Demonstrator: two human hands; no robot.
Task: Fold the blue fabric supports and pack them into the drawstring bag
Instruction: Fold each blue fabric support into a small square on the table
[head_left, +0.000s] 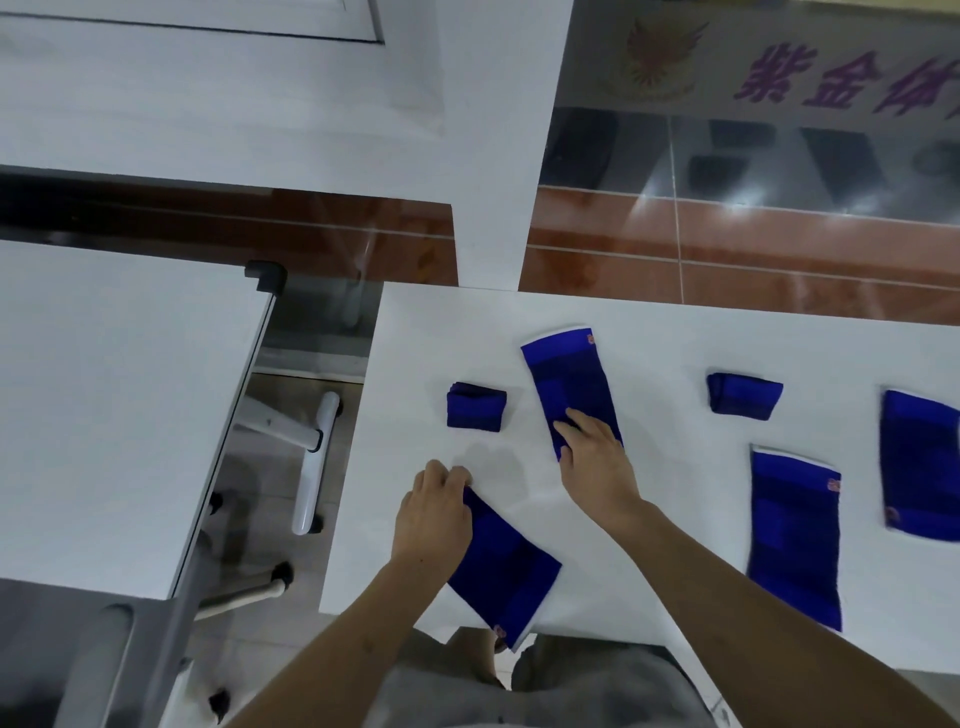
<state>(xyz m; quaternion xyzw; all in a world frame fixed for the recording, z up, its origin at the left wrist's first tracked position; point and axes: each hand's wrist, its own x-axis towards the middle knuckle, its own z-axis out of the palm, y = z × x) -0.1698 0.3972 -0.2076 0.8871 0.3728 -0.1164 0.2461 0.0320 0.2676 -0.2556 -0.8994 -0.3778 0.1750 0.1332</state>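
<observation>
The white surface (675, 338) carried 6 blue fabric pieces. The left hand (434, 512) was curled, knuckles up, its fingers pinched together on the far end of a flat support (506, 571) that lay diagonally at the near edge, one corner overhanging. The right hand (597, 457) reached forward with the arm extended, fingers spread apart and pressed flat on the near end of a second flat support (569, 384) at mid-surface. A folded support (476, 406) sat left of it; another folded support (744, 394) sat to the right. 2 more flat supports (795, 535) (919, 467) lay at the far right.
</observation>
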